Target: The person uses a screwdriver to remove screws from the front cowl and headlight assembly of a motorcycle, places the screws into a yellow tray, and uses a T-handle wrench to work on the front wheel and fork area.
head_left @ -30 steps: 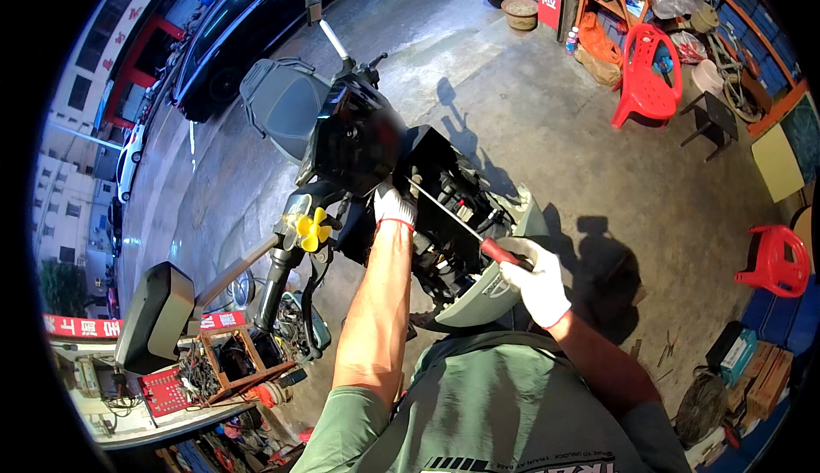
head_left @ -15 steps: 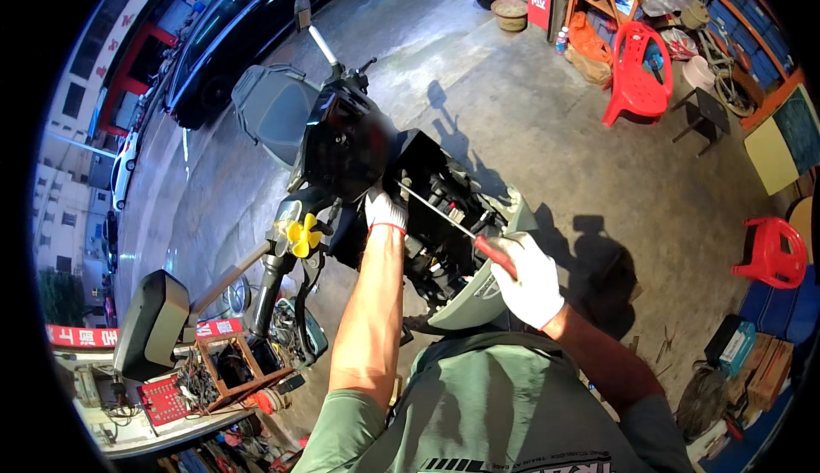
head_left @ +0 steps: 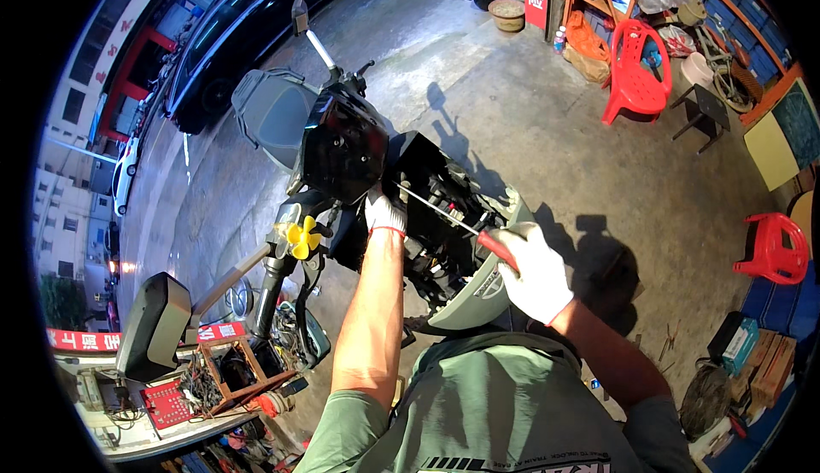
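Note:
A scooter with its front opened up stands before me. My right hand (head_left: pixel 538 281), in a white glove, is closed round the red handle of a screwdriver (head_left: pixel 496 247). Its long shaft slants up and left into the scooter's open body (head_left: pixel 436 217), where wiring and dark parts show; the tip lies near the lower edge of the glossy black panel (head_left: pixel 344 146). My left hand (head_left: pixel 386 214), also gloved, reaches in beneath that panel, close to the tip. Its fingertips are hidden there. The pale green front cover (head_left: pixel 478 295) sits nearest my body.
A mirror (head_left: pixel 154 326) and a yellow propeller ornament (head_left: pixel 303 235) stick out at the left handlebar (head_left: pixel 272 289). Beyond are the seat (head_left: pixel 278 114) and a dark car (head_left: pixel 226 54). Red chairs (head_left: pixel 639 76) stand at right; a cluttered bench (head_left: pixel 158 430) is lower left.
The right hand and the screwdriver handle have shifted slightly to the right and down. My left hand stays under the black panel.

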A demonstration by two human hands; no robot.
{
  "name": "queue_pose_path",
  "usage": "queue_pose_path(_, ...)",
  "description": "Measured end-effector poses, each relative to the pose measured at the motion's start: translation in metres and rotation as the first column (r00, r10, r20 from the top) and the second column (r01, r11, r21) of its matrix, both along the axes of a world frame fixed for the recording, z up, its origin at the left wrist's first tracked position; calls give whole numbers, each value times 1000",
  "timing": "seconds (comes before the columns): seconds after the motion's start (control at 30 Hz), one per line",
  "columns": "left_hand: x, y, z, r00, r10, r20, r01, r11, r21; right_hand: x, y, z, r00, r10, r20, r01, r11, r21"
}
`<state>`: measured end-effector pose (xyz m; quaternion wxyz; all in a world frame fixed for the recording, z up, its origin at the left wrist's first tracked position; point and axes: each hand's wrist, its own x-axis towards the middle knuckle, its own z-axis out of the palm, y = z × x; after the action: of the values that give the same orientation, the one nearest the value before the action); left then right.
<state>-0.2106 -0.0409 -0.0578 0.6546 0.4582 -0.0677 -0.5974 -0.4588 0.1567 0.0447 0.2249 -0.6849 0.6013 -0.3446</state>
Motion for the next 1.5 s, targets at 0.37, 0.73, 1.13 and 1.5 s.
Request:
queue_pose_path(0.37, -5, 2, 7, 1000, 16, 4, -16, 999, 45, 11, -3, -38, 890, -137, 434, 34, 971, 237)
queue_pose_path(0.73, -2, 1, 0, 999, 29, -14, -29, 999, 15, 6, -8, -27, 408, -404, 819, -227, 824, 520)
queue_pose_path(1.13, -1, 12, 7, 997, -45, 69, 42, 998, 45, 9, -3, 1, 990, -22, -142, 21, 1000, -11)
queue_pose_path(1.5, -5, 13, 13, 997, -51, 65, 49, 998, 32, 3, -17, -27, 896, -146, 419, -59, 897, 439)
